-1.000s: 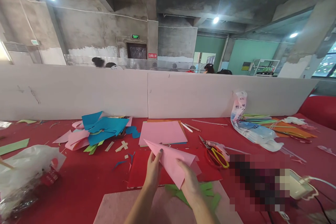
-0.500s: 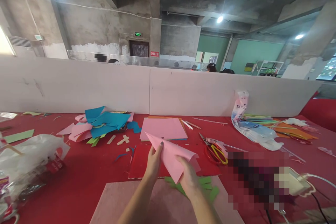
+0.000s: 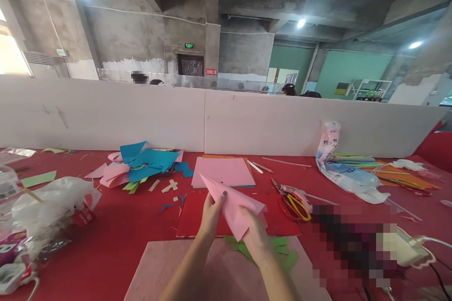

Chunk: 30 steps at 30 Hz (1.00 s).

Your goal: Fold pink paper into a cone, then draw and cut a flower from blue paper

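Observation:
A pink sheet of paper, rolled into a cone with its point towards the far left, is held up in both hands. My left hand pinches the cone's near-left side, thumb on top. At the wide end, my right hand grips the paper with the thumb over its face; the fingers behind it are hidden. Below the hands lie green paper strips on a pale pink board. A red sheet and a stack of pink paper lie just beyond.
Yellow-handled scissors lie right of the hands, near a pixelated dark object and a white charger. Blue and pink paper scraps are heaped at the back left. A plastic bag sits left. A white partition closes off the back.
The view has shifted slightly, so the table's things appear a little further right. Both hands keep hold of the pink paper cone, with hardly any change in grip.

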### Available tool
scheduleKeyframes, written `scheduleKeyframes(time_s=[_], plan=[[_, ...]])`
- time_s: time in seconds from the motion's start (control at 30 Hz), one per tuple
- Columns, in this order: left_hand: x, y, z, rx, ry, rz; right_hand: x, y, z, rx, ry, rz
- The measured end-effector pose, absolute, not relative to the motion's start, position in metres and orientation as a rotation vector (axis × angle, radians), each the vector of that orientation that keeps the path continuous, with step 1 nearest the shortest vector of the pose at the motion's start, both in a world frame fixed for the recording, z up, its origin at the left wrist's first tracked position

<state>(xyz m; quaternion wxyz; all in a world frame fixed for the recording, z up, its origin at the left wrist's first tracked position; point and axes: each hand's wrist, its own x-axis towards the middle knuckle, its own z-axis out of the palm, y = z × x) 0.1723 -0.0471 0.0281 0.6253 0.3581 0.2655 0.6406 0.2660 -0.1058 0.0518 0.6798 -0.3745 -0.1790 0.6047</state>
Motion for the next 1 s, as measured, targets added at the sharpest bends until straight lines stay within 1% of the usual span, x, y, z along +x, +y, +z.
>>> scheduleKeyframes(time_s=[0.1, 0.33, 0.63, 1.0], plan=[[0.172, -0.046, 0.027, 0.832, 0.631, 1.478, 0.265, -0.106, 0.053, -0.849, -0.399, 1.371], [0.172, -0.052, 0.035, 0.843, 0.507, 1.452, 0.264, -0.104, 0.056, -0.841, -0.432, 1.345], [0.175, -0.048, 0.025, 0.966, 0.597, 1.445, 0.269, -0.113, 0.058, -0.832, -0.423, 1.375], [0.17, -0.053, 0.041, 0.893, 0.471, 1.479, 0.282, -0.113, 0.047, -0.955, -0.534, 1.355]])
